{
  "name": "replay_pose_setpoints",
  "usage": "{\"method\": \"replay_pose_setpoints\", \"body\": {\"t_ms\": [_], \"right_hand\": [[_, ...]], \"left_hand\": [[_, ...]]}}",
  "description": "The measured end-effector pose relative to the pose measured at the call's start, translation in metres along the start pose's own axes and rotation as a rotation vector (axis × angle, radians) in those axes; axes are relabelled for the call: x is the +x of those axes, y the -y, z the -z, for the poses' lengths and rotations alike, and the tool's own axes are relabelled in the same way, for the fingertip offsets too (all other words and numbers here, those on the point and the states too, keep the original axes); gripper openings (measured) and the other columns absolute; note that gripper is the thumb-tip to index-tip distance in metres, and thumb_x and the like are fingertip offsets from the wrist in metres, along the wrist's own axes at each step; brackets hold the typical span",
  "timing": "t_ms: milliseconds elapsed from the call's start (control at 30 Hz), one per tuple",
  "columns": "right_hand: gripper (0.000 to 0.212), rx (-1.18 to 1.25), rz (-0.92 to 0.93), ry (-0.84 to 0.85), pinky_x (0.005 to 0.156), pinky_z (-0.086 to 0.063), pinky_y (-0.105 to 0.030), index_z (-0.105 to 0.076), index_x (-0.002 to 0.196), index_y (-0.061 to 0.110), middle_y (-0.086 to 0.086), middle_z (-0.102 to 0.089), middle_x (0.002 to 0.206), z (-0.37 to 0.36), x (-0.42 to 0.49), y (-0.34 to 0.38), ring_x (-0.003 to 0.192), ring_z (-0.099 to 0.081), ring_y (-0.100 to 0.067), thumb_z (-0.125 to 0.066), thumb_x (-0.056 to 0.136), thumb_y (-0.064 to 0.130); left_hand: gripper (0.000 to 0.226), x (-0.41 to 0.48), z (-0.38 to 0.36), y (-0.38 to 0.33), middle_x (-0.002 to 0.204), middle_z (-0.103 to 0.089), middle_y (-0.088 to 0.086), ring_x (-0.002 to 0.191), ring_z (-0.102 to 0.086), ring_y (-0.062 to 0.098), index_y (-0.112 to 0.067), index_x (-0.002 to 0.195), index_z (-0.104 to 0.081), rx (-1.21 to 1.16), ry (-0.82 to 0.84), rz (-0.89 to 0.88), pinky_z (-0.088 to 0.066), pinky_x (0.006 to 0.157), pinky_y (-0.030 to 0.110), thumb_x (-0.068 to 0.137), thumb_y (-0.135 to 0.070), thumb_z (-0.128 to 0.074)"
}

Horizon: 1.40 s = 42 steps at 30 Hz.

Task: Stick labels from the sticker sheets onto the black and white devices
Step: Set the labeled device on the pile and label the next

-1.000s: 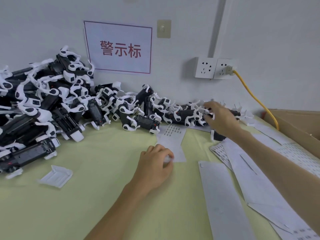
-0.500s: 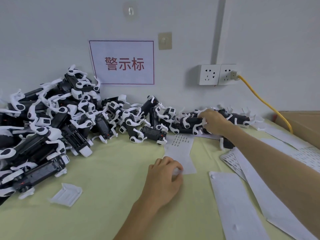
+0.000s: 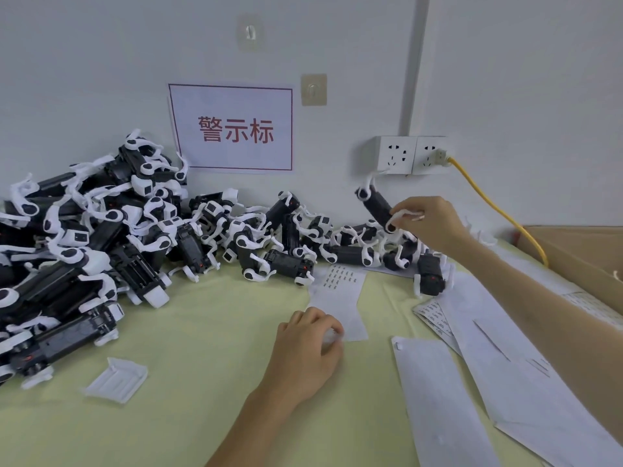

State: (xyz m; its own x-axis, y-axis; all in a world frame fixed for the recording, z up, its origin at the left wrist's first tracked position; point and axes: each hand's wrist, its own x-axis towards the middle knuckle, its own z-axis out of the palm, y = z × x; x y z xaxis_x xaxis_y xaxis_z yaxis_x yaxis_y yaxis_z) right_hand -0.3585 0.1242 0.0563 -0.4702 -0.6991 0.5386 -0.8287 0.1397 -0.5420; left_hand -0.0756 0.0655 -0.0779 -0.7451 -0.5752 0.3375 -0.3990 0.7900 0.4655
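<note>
My right hand (image 3: 426, 224) grips one black and white device (image 3: 377, 205) by its white end and holds it tilted above the row of devices along the wall. A big pile of the same devices (image 3: 101, 237) fills the left of the table. Curled, my left hand (image 3: 308, 348) rests on the lower edge of a small sticker sheet (image 3: 340, 291) and pinches at it; its fingertips are partly hidden. Another device (image 3: 429, 276) lies alone beside the sheet.
Long white backing strips (image 3: 438, 399) and more sticker sheets (image 3: 435, 318) lie at the right. A white plastic cover (image 3: 116, 379) lies front left. A cardboard box (image 3: 580, 254) stands far right, with a yellow cable (image 3: 488, 203) running from the wall sockets (image 3: 411, 155).
My right hand has taken a device out of the row by the wall and lifted it up and to the right. My left hand has stayed on the sticker sheet.
</note>
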Motion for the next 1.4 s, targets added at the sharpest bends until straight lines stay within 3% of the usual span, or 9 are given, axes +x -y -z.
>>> {"method": "replay_pose_setpoints", "body": {"t_ms": [200, 400, 500, 633, 833, 1000, 1200, 1300, 1400], "right_hand": [[0.016, 0.829, -0.256, 0.069, 0.075, -0.062, -0.027, -0.073, 0.106, 0.004, -0.004, -0.077, 0.080, -0.017, -0.047, 0.048, 0.075, -0.076, -0.020, -0.059, 0.102, 0.009], [0.022, 1.305, -0.357, 0.317, 0.084, -0.060, -0.030, -0.073, 0.107, 0.005, -0.013, -0.076, 0.097, -0.041, -0.106, 0.072, 0.092, -0.074, -0.023, -0.054, 0.099, 0.001], [0.024, 1.246, -0.307, 0.419, 0.082, -0.058, -0.030, -0.069, 0.113, 0.004, -0.017, -0.075, 0.100, -0.057, -0.130, 0.073, 0.092, -0.073, -0.025, -0.053, 0.099, -0.006], [0.021, 0.712, -0.021, 0.300, 0.079, -0.057, -0.033, -0.066, 0.110, 0.010, -0.009, -0.077, 0.094, -0.070, -0.144, 0.066, 0.083, -0.072, -0.027, -0.062, 0.096, -0.006], [0.028, 0.290, 0.182, 0.125, 0.072, -0.052, -0.025, -0.074, 0.098, 0.024, 0.017, -0.072, 0.089, -0.071, -0.147, 0.054, 0.082, -0.067, -0.009, -0.066, 0.091, -0.002], [0.015, 0.307, 0.125, -0.137, 0.076, -0.050, -0.021, -0.074, 0.100, 0.020, 0.015, -0.068, 0.100, -0.058, -0.140, 0.047, 0.089, -0.065, -0.007, -0.064, 0.093, 0.012], [0.054, 0.679, -0.285, 0.466, 0.088, -0.050, -0.021, -0.055, 0.140, 0.034, 0.011, -0.060, 0.137, -0.043, -0.138, 0.044, 0.125, -0.058, -0.008, -0.047, 0.093, 0.060], [0.058, 0.786, -0.338, 0.736, 0.081, -0.056, -0.032, -0.059, 0.137, 0.007, -0.016, -0.068, 0.127, -0.043, -0.139, 0.046, 0.104, -0.068, -0.029, -0.044, 0.103, 0.052], [0.061, 0.912, -0.346, 0.743, 0.087, -0.056, -0.043, -0.060, 0.132, -0.001, -0.027, -0.066, 0.117, -0.044, -0.139, 0.049, 0.088, -0.066, -0.030, -0.048, 0.101, 0.050]], "left_hand": [[0.083, 0.000, 0.007, -0.007, 0.143, -0.039, -0.025, 0.122, -0.033, -0.012, -0.032, 0.154, -0.030, -0.311, -0.061, 0.042, -0.025, 0.112, 0.029, 0.083, -0.067, -0.054], [0.099, -0.002, 0.009, -0.016, 0.148, -0.038, -0.031, 0.126, -0.053, -0.001, -0.040, 0.156, -0.018, -0.678, -0.196, 0.035, -0.048, 0.099, 0.023, 0.074, -0.064, -0.069], [0.082, 0.002, 0.008, -0.017, 0.125, -0.065, -0.021, 0.109, -0.067, 0.007, -0.031, 0.147, -0.035, -0.860, -0.231, 0.036, -0.055, 0.085, 0.022, 0.077, -0.056, -0.070], [0.056, 0.006, 0.016, -0.013, 0.099, -0.078, -0.003, 0.086, -0.076, 0.019, -0.031, 0.125, -0.055, -1.126, -0.173, 0.270, -0.052, 0.075, 0.043, 0.078, -0.059, -0.067], [0.051, 0.007, 0.017, -0.012, 0.084, -0.070, 0.010, 0.073, -0.062, 0.028, -0.026, 0.108, -0.064, -1.199, -0.180, 0.357, -0.046, 0.061, 0.033, 0.071, -0.059, -0.072], [0.047, 0.007, 0.026, -0.008, 0.067, -0.050, 0.019, 0.050, -0.044, 0.020, -0.010, 0.083, -0.056, -1.267, -0.099, 0.311, -0.031, 0.055, 0.031, 0.090, -0.056, -0.064], [0.052, 0.005, 0.030, -0.011, 0.055, -0.049, 0.011, 0.047, -0.034, 0.019, -0.010, 0.085, -0.053, -1.325, 0.047, 0.338, -0.032, 0.058, 0.035, 0.090, -0.061, -0.049], [0.055, 0.006, 0.031, -0.011, 0.061, -0.043, 0.012, 0.040, -0.028, 0.014, -0.010, 0.079, -0.060, -1.341, 0.092, 0.361, -0.032, 0.057, 0.034, 0.087, -0.063, -0.048], [0.058, 0.005, 0.033, -0.009, 0.069, -0.054, 0.013, 0.046, -0.038, 0.019, -0.016, 0.087, -0.073, -1.427, 0.048, 0.362, -0.039, 0.055, 0.031, 0.090, -0.066, -0.043]]}}
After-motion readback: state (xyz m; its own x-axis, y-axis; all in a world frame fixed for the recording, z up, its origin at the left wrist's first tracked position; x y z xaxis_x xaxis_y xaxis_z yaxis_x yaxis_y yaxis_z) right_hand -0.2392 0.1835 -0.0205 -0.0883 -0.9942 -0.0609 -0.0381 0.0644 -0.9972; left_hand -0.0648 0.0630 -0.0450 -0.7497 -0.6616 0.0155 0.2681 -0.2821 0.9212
